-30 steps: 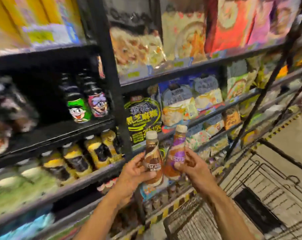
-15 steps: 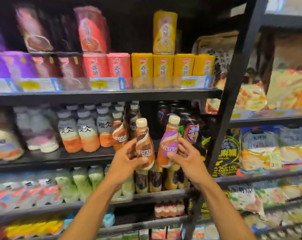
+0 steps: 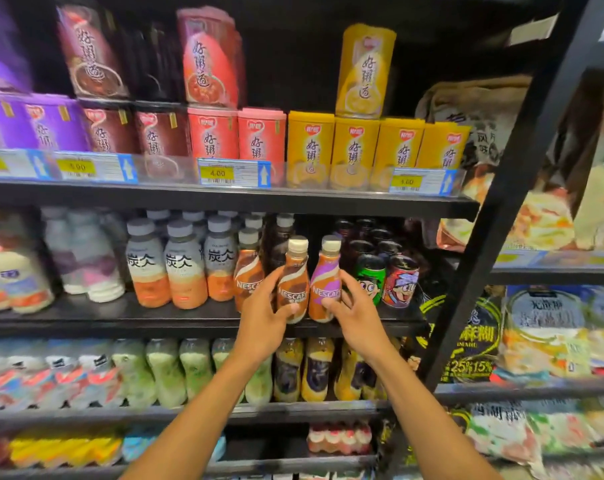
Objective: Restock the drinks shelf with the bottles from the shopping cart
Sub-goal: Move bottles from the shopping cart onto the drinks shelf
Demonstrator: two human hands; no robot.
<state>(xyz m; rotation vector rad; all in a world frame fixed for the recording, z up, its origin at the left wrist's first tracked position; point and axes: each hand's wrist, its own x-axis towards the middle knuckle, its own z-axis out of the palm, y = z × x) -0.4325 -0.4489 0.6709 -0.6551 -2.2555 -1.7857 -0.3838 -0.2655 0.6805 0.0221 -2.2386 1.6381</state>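
Observation:
My left hand [image 3: 264, 315] grips a brown-and-white Nescafe bottle [image 3: 294, 276] with a cream cap. My right hand [image 3: 354, 308] grips a purple-and-orange Nescafe bottle [image 3: 326, 277] right beside it. Both bottles stand upright at the front edge of the black drinks shelf [image 3: 189, 318], their bases level with the shelf board. Another brown Nescafe bottle [image 3: 248, 271] stands on the shelf just left of them. The shopping cart is out of view.
Grey-capped orange bottles [image 3: 182, 268] fill the shelf to the left, and cartoon-label cans [image 3: 385, 278] stand to the right. A shelf of cups [image 3: 311, 150] hangs close above the bottle caps. A black upright post [image 3: 494, 216] bounds the bay on the right.
The view swung left from the cart to the drinks bay. Both hands carried the two bottles forward and down to the front edge of the drinks shelf.

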